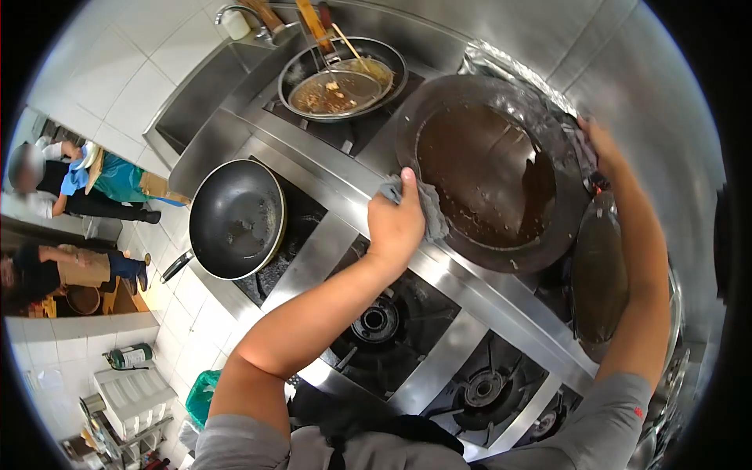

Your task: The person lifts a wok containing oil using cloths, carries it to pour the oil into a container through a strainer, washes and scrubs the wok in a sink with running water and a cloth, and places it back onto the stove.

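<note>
A large dark wok [486,172] with dark brown oil-like liquid [474,160] in it sits at the back of the stove, tilted. My left hand [395,219] is closed on a grey cloth [431,207] pressed against the wok's near-left rim, thumb on top. At the opposite rim my right hand [601,149] is closed on a dark cloth [578,145]; its fingers are partly hidden. Below the right side of the wok, a dark pan-like vessel [601,266] lies partly under my right forearm.
A black frying pan [237,219] stands on a burner at left. Behind it, another pan [345,51] holds a strainer [333,92] with brown bits. Bare burners [374,319] lie in front of me. A sink [200,90] is at back left. Two people [86,184] stand far left.
</note>
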`<state>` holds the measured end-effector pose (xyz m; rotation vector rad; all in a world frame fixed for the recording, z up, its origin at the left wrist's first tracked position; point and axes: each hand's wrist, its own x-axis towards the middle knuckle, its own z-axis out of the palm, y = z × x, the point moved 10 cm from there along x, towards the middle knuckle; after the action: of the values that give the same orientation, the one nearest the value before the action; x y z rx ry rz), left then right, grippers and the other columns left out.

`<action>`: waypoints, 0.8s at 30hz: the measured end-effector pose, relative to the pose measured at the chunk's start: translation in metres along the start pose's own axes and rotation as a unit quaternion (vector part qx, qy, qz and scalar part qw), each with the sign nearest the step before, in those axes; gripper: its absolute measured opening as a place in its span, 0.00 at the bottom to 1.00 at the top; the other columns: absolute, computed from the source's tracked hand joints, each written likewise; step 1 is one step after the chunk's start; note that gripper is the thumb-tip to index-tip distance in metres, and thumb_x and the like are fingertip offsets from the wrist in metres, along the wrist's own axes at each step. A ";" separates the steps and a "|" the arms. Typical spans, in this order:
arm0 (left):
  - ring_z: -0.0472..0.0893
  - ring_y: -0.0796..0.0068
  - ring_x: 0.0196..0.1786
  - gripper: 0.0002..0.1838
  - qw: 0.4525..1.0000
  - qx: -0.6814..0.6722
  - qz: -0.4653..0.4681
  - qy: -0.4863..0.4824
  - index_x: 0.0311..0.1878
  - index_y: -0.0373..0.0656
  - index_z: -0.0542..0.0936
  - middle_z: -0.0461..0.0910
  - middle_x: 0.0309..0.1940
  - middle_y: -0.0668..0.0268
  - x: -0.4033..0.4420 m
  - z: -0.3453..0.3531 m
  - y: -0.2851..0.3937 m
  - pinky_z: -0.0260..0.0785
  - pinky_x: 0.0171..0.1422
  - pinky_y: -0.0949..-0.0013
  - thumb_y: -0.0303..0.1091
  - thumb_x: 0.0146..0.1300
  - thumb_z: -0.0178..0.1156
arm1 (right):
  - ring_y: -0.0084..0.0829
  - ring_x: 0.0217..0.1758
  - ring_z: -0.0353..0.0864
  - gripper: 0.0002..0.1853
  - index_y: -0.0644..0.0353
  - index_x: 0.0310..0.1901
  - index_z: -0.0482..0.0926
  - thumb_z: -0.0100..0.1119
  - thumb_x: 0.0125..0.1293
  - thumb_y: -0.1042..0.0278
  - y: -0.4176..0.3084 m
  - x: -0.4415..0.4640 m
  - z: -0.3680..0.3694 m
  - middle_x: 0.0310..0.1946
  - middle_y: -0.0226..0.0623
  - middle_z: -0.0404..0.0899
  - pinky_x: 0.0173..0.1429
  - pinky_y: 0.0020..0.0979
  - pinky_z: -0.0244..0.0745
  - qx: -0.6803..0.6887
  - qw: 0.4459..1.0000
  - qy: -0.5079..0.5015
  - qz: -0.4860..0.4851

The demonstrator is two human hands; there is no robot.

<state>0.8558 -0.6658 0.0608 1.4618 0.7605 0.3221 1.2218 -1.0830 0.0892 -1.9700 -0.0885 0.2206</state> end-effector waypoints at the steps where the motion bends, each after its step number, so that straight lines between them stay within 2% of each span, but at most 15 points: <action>1: 0.79 0.60 0.31 0.29 0.999 0.036 0.039 0.007 0.34 0.26 0.78 0.80 0.26 0.48 0.004 -0.001 0.003 0.71 0.42 0.62 0.52 0.68 0.55 | 0.23 0.52 0.73 0.25 0.58 0.50 0.77 0.55 0.67 0.42 0.007 0.001 0.003 0.47 0.34 0.77 0.50 0.31 0.73 0.040 0.997 0.010 0.062; 2: 0.79 0.60 0.31 0.29 0.998 0.029 0.049 0.017 0.34 0.26 0.78 0.80 0.26 0.48 0.007 -0.002 0.005 0.71 0.42 0.62 0.52 0.68 0.55 | 0.23 0.52 0.73 0.25 0.58 0.50 0.77 0.55 0.67 0.42 -0.009 0.000 0.008 0.47 0.34 0.77 0.50 0.31 0.73 0.041 0.998 0.004 0.047; 4: 0.81 0.51 0.32 0.28 0.992 0.072 0.089 0.053 0.34 0.26 0.78 0.80 0.26 0.43 0.005 -0.009 0.010 0.71 0.42 0.59 0.51 0.67 0.56 | 0.24 0.47 0.77 0.26 0.60 0.51 0.76 0.57 0.66 0.43 -0.013 -0.014 0.015 0.45 0.35 0.79 0.46 0.30 0.75 -0.046 0.994 -0.008 0.096; 5: 0.82 0.49 0.36 0.27 0.994 0.084 0.059 0.040 0.34 0.29 0.79 0.81 0.28 0.45 0.003 -0.010 0.012 0.72 0.43 0.58 0.51 0.67 0.57 | 0.24 0.47 0.77 0.26 0.60 0.51 0.76 0.57 0.66 0.43 -0.016 -0.019 0.020 0.45 0.35 0.79 0.46 0.30 0.75 -0.049 0.995 -0.012 0.091; 7: 0.82 0.50 0.36 0.26 0.995 0.072 0.058 0.040 0.35 0.29 0.79 0.81 0.28 0.45 0.012 -0.012 0.012 0.72 0.44 0.58 0.51 0.67 0.57 | 0.23 0.38 0.79 0.27 0.62 0.51 0.76 0.60 0.65 0.44 -0.018 -0.026 0.019 0.40 0.33 0.80 0.38 0.27 0.76 -0.005 0.993 0.021 0.113; 8: 0.82 0.50 0.36 0.26 0.996 0.068 0.051 0.035 0.35 0.30 0.79 0.81 0.28 0.46 0.013 -0.014 0.008 0.72 0.44 0.58 0.51 0.67 0.57 | 0.23 0.38 0.79 0.27 0.62 0.51 0.76 0.60 0.65 0.44 -0.019 -0.029 0.022 0.40 0.33 0.80 0.38 0.27 0.76 -0.008 0.993 0.020 0.113; 10: 0.82 0.51 0.36 0.26 0.996 0.055 0.057 0.032 0.35 0.30 0.79 0.82 0.28 0.47 0.018 -0.016 0.007 0.72 0.45 0.58 0.51 0.67 0.57 | 0.23 0.30 0.79 0.27 0.63 0.49 0.77 0.62 0.63 0.43 -0.024 -0.034 0.026 0.34 0.31 0.80 0.33 0.25 0.75 0.024 0.994 0.025 0.101; 12: 0.82 0.52 0.36 0.25 0.997 0.039 0.056 0.027 0.35 0.30 0.79 0.82 0.28 0.47 0.016 -0.019 0.005 0.72 0.45 0.59 0.50 0.67 0.57 | 0.22 0.30 0.79 0.27 0.63 0.47 0.78 0.62 0.63 0.43 -0.031 -0.040 0.024 0.33 0.31 0.80 0.32 0.25 0.75 -0.006 0.994 0.044 0.104; 14: 0.83 0.54 0.36 0.25 0.999 -0.002 0.043 0.029 0.35 0.30 0.79 0.82 0.29 0.48 0.015 -0.025 0.004 0.72 0.45 0.60 0.50 0.67 0.56 | 0.22 0.30 0.79 0.26 0.63 0.46 0.79 0.62 0.63 0.43 -0.047 -0.046 0.023 0.32 0.30 0.80 0.32 0.26 0.75 -0.032 0.992 0.064 0.100; 17: 0.83 0.58 0.34 0.25 0.997 0.021 0.057 0.039 0.34 0.30 0.80 0.83 0.27 0.50 0.004 -0.039 0.016 0.72 0.44 0.61 0.49 0.68 0.56 | 0.21 0.29 0.79 0.25 0.62 0.44 0.80 0.63 0.63 0.43 -0.063 -0.056 0.031 0.31 0.31 0.81 0.31 0.25 0.74 -0.062 0.993 0.018 0.097; 18: 0.83 0.59 0.33 0.25 0.995 0.047 0.065 0.057 0.34 0.30 0.80 0.83 0.27 0.51 0.000 -0.047 0.023 0.72 0.44 0.62 0.49 0.68 0.56 | 0.21 0.27 0.78 0.25 0.62 0.43 0.80 0.62 0.63 0.43 -0.068 -0.057 0.033 0.29 0.31 0.80 0.28 0.24 0.72 -0.049 0.995 0.039 0.077; 19: 0.83 0.64 0.32 0.23 0.995 -0.003 0.080 0.053 0.33 0.30 0.80 0.83 0.27 0.53 -0.006 -0.052 0.033 0.73 0.42 0.63 0.47 0.68 0.57 | 0.21 0.24 0.77 0.25 0.61 0.42 0.80 0.62 0.63 0.43 -0.075 -0.060 0.035 0.27 0.30 0.80 0.25 0.24 0.70 -0.036 0.996 0.061 0.058; 22: 0.82 0.69 0.32 0.23 0.990 -0.026 0.126 0.055 0.34 0.29 0.81 0.84 0.27 0.54 -0.016 -0.075 0.049 0.72 0.41 0.65 0.46 0.68 0.57 | 0.20 0.20 0.75 0.25 0.61 0.41 0.80 0.62 0.63 0.41 -0.095 -0.073 0.051 0.24 0.30 0.79 0.22 0.24 0.68 0.002 0.997 0.051 0.060; 23: 0.80 0.74 0.32 0.22 0.990 -0.038 0.121 0.062 0.35 0.29 0.81 0.84 0.27 0.55 -0.016 -0.086 0.045 0.72 0.41 0.67 0.46 0.68 0.58 | 0.20 0.20 0.75 0.25 0.61 0.41 0.80 0.62 0.63 0.41 -0.105 -0.079 0.057 0.24 0.30 0.79 0.22 0.24 0.68 0.001 0.997 0.050 0.055; 24: 0.80 0.74 0.32 0.22 0.989 -0.043 0.125 0.064 0.35 0.29 0.81 0.84 0.27 0.55 -0.019 -0.097 0.046 0.72 0.41 0.67 0.46 0.68 0.58 | 0.21 0.20 0.75 0.25 0.61 0.41 0.80 0.62 0.63 0.41 -0.115 -0.086 0.065 0.24 0.30 0.79 0.21 0.24 0.68 -0.002 0.998 0.030 0.061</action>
<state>0.7911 -0.5975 0.1164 1.4665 0.6582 0.6375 1.1290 -0.9926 0.1789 -1.9857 0.0704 0.2401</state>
